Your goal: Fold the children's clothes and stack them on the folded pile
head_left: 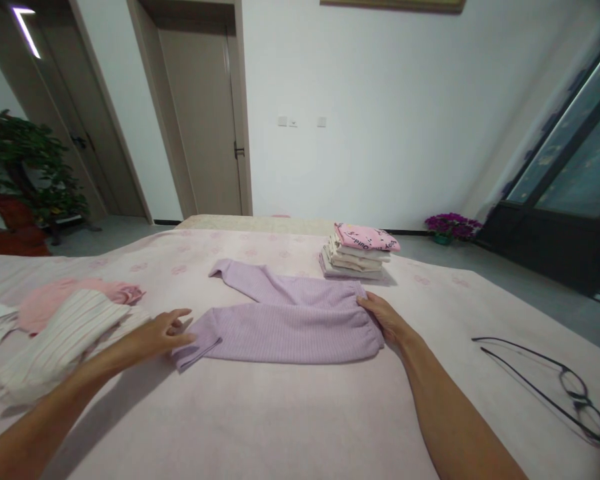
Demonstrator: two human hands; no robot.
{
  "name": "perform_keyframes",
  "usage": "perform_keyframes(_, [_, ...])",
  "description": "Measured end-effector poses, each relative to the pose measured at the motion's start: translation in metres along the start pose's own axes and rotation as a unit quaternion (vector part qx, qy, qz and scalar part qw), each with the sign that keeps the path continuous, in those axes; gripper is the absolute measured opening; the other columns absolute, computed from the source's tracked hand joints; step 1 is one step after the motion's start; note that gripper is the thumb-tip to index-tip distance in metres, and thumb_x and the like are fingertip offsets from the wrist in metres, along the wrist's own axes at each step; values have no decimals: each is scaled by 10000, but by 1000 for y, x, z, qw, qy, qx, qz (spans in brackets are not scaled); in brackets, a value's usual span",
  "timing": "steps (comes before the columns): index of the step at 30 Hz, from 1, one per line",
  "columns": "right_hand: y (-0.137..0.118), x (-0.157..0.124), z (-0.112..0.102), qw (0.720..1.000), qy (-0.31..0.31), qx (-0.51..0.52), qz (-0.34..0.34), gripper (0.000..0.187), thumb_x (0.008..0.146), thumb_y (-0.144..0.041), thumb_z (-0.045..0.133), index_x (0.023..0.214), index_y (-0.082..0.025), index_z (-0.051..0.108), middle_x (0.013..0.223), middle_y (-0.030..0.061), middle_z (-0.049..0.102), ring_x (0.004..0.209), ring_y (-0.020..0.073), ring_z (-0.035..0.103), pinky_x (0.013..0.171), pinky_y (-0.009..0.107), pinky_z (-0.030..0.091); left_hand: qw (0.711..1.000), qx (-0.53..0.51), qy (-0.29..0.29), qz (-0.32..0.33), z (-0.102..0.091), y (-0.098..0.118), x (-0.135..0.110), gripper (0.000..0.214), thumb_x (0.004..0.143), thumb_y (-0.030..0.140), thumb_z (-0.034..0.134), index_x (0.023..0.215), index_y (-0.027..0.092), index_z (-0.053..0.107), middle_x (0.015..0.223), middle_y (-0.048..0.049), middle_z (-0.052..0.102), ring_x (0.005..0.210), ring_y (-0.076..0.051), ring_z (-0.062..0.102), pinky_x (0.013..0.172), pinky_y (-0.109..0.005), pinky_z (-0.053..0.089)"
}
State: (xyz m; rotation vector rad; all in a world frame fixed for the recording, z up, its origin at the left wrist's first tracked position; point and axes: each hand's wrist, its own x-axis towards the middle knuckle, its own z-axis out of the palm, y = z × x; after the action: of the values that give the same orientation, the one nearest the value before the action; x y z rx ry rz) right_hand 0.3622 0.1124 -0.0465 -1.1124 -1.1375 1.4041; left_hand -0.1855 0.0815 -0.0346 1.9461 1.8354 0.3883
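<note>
A pair of lilac ribbed trousers [290, 327] lies spread on the bed, waistband at the right and legs pointing left. The near leg's cuff is partly turned over at an angle. At the waistband, my right hand [383, 315] has its thumb on top and its fingers tucked out of sight beneath the fabric, gripping it. My left hand [169, 332] is at the near cuff with its fingers apart, the lower fingertips at the edge of the cloth. Whether they press on it is hard to see.
A folded clothes stack [357, 257] with a pink piece on top stands beyond the waistband. Left lie a striped cream garment [75, 333] and a crumpled pink garment [55, 297]. Black-framed glasses [575, 393] rest at the right on the pink bedsheet [290, 427].
</note>
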Motion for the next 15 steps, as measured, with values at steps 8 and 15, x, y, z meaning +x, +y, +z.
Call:
perform_keyframes(8, [-16, -16, -11, 990, -102, -91, 38, 711, 755, -428, 786, 1377, -196, 530, 1336, 149, 636, 1219, 313, 612, 1058, 462, 481, 980, 111, 112, 123, 42, 33, -34, 385, 906, 377, 412, 1168, 194, 627, 1179, -111, 625, 1089, -263, 593, 954, -377, 434])
perform_keyframes(15, [-16, -22, -11, 985, -123, -89, 79, 751, 686, -361, 834, 1354, -163, 556, 1298, 166, 657, 1141, 314, 655, 1012, 443, 512, 999, 15, 34, 30, 19, 28, -24, 233, 829, 391, 425, 843, 205, 565, 793, -33, 619, 735, -209, 593, 683, -309, 442])
